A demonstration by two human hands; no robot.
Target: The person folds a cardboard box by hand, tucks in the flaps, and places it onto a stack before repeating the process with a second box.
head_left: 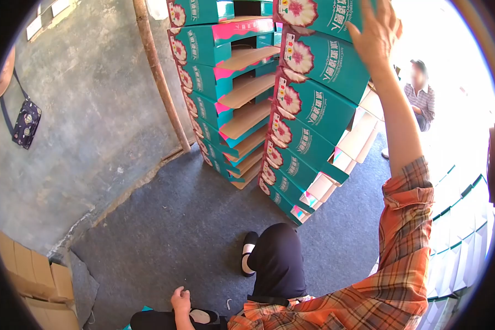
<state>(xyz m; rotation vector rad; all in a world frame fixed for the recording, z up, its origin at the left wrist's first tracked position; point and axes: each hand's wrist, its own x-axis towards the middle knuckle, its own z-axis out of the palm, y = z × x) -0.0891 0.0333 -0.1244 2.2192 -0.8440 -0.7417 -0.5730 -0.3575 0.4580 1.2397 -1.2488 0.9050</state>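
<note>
My right hand [375,34] is raised high at the upper right, its fingers stretched out flat against the side of the top teal box [335,15] in a tall stack. Below it, more teal boxes [329,63] with a pink-and-white flower print and white lettering lean slightly, one on another. Low in the view, my left hand [180,300] hangs beside my leg near a dark shoe [203,315]. Its fingers are curled in, and nothing shows in them.
Another stack of open-sided teal boxes [206,82] stands left of the first, with a wooden pole [158,74] by the wall. Brown cartons [33,275] sit at lower left. A bag [26,124] hangs on the wall. A person [421,99] sits beyond the stack; more stacked boxes [462,247] line the right.
</note>
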